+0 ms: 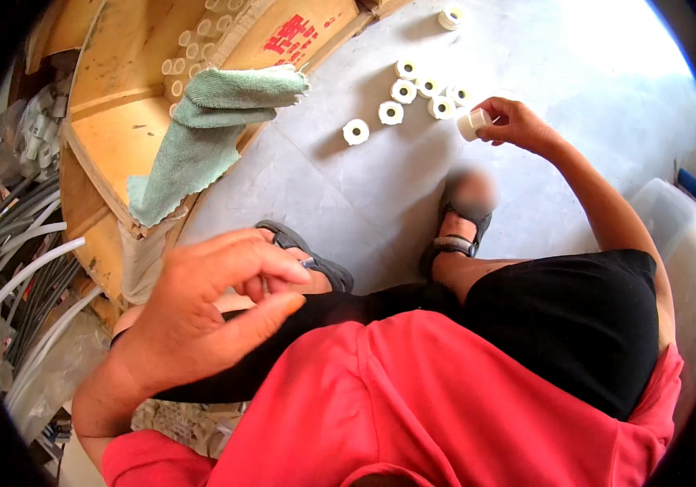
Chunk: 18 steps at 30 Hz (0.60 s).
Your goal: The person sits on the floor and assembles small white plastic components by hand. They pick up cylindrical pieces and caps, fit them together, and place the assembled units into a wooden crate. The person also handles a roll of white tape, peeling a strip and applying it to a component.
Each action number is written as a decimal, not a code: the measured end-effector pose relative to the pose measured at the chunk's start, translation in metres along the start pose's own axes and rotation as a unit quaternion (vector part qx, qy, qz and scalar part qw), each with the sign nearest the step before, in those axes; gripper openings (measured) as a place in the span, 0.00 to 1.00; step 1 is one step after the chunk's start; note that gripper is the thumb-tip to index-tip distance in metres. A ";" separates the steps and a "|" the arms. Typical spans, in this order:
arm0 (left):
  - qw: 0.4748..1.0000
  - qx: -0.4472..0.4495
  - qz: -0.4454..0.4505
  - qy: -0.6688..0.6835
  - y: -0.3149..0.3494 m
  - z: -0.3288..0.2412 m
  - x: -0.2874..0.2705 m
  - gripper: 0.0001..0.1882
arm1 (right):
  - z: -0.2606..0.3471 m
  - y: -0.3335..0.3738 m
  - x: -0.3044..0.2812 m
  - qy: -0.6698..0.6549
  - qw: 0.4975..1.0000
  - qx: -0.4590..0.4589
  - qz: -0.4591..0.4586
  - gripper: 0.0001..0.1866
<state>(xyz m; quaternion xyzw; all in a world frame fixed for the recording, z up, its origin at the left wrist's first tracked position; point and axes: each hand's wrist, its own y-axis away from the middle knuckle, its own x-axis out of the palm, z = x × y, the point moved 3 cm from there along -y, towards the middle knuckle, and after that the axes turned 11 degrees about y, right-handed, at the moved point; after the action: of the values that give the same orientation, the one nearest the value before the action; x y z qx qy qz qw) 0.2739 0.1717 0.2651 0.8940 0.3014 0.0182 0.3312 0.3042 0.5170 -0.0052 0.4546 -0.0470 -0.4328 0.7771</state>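
My right hand (514, 126) reaches out over the floor, its fingers pinched on a white ribbed plastic cap (473, 125) held tilted in the air. Just to its left, several more white caps (403, 91) with dark centre holes lie scattered on the floor; one cap (355, 132) sits apart, nearer to me. Above my left thigh is my left hand (218, 296), fingers curled in and slightly blurred. A small dark-bluish tip (307, 262) shows at its fingers; what it belongs to is too small to tell.
At the left stands a wooden box (121, 122) holding several translucent cups (194, 50). A green cloth (194, 134) hangs over its edge. Grey and white tubes (27, 280) bundle at far left. My sandalled feet (455, 223) rest on the grey floor. A translucent container (672, 219) is at right.
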 end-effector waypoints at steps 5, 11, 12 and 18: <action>0.997 -0.025 -0.021 0.075 -0.010 0.009 0.017 0.15 | 0.051 0.024 0.012 -0.198 0.973 -0.103 0.059 0.26; 0.989 -0.049 -0.057 0.131 -0.028 0.034 0.012 0.24 | 0.114 0.036 0.027 -0.279 0.932 -0.193 0.130 0.26; 0.989 -0.046 -0.060 0.129 -0.032 0.034 0.012 0.24 | 0.122 0.036 0.028 -0.291 0.923 -0.208 0.140 0.26; 0.994 -0.013 -0.071 0.085 -0.041 0.028 0.010 0.29 | 0.162 0.039 0.030 -0.322 0.884 -0.292 0.173 0.26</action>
<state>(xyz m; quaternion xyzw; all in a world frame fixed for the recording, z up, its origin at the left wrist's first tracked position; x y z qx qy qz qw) 0.2671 0.1854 0.2164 0.8610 0.3910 0.0746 0.3165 0.2715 0.3957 0.1088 0.0268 -0.2441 -0.4080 0.8793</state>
